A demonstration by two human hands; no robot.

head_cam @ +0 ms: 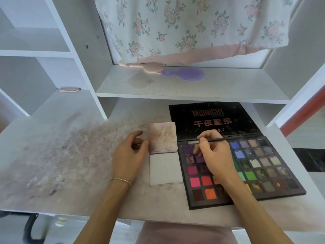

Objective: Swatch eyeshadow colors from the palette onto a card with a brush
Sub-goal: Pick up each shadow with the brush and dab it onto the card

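A large black eyeshadow palette [263, 166] lies open on the desk at the right, with several rows of coloured pans and its lid [214, 120] flat behind it. My right hand [212, 152] is shut on a thin dark brush [216, 140] that lies almost level above the upper-left purple pans; its tip end points left. To the left of the palette lies a small opened card [166, 168], its lower page white, its upper page smudged pinkish. My left hand [130, 152] rests on the desk at the card's left edge, thumb touching the upper page.
The white desk [70, 155] is stained with pinkish powder on its left half. A shelf [193, 88] above holds a purple hairbrush [184, 73] and a pink object [140, 66]. Floral fabric [193, 23] hangs over the back. A pink stool seat [184, 233] is below the desk edge.
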